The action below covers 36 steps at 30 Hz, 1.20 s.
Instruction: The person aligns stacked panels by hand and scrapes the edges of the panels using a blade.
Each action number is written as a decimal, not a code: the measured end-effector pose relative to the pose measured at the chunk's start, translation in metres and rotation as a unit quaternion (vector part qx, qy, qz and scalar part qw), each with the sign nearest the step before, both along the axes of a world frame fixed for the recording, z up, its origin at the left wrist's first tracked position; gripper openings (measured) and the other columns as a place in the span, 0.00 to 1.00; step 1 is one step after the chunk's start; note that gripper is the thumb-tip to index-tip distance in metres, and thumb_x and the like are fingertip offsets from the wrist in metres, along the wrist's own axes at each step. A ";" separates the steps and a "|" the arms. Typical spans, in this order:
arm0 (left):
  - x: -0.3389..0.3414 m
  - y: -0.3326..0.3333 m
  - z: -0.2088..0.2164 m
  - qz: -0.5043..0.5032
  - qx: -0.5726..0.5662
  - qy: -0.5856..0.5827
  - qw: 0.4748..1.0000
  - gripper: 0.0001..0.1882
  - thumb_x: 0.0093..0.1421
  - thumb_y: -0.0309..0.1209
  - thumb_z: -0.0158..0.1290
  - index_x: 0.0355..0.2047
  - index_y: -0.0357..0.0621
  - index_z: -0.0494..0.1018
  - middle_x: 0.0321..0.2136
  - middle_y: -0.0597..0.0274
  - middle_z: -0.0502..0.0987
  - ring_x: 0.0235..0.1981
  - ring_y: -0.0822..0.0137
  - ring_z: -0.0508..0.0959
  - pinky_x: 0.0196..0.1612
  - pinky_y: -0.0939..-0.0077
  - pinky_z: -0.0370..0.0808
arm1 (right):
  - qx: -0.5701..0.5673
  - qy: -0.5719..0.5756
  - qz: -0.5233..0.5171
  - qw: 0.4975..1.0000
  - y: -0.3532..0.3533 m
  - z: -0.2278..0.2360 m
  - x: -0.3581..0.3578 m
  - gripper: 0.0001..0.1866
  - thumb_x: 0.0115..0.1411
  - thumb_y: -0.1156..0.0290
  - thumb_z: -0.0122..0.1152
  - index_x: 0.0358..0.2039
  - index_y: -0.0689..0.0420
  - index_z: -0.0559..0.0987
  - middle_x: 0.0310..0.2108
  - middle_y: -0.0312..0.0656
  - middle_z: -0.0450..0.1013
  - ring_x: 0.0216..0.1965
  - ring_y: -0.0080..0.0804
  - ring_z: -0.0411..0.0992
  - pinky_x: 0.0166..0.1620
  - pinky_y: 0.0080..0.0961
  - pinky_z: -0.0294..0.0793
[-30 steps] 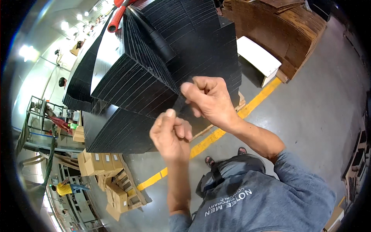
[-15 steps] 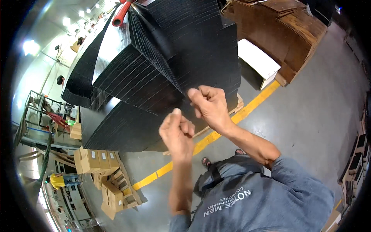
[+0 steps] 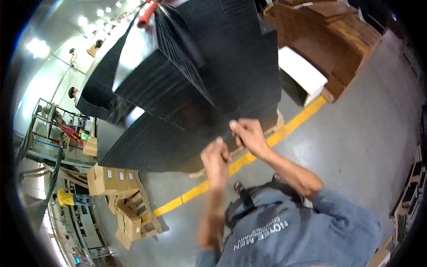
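My left hand (image 3: 216,161) and my right hand (image 3: 250,135) are held close together in front of a tall stack of black sheets (image 3: 240,66). Fingers on both hands are curled, with each thumb pressed against the fingertips. Something small and dark may stretch between the two pinches, but against the black stack I cannot make it out. The sheets lie in thick layers, and one upper bundle (image 3: 155,84) juts out at an angle with a shiny top. A red tool-like handle (image 3: 146,17) rests on that bundle, away from my hands.
A white box (image 3: 302,73) and a pile of brown boards (image 3: 320,40) stand right of the stack. A yellow floor line (image 3: 249,162) runs between me and the stack. Cartons (image 3: 113,180) sit on a wooden pallet (image 3: 149,218) at left. A person in yellow (image 3: 66,198) is far off.
Both hands have come down and a little to the right, nearer my body and away from the bundle's corner. Their fingers stay curled. The whole view has shifted slightly.
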<state>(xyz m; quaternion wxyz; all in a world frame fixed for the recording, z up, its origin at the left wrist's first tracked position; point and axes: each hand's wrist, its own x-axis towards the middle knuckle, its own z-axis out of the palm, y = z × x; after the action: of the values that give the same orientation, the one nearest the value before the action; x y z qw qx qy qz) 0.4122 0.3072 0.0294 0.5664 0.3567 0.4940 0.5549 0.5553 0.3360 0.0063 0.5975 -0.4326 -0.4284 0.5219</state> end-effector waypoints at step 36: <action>-0.078 -0.204 0.082 0.038 0.064 -0.166 0.983 0.19 0.66 0.42 0.55 0.22 0.43 0.70 0.14 0.66 0.67 0.16 0.73 0.66 0.19 0.77 0.63 | 0.460 -0.275 -0.056 0.843 -0.042 0.201 0.000 0.43 0.55 0.54 0.73 0.68 0.52 0.66 0.66 0.45 0.64 0.68 0.39 0.62 0.70 0.39 0.61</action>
<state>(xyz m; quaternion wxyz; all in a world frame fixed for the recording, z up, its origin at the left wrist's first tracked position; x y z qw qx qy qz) 0.3339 0.1037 0.1111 0.5950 0.2761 0.3701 0.6578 0.5550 0.2941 0.2076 0.6137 -0.2574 -0.7409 0.0904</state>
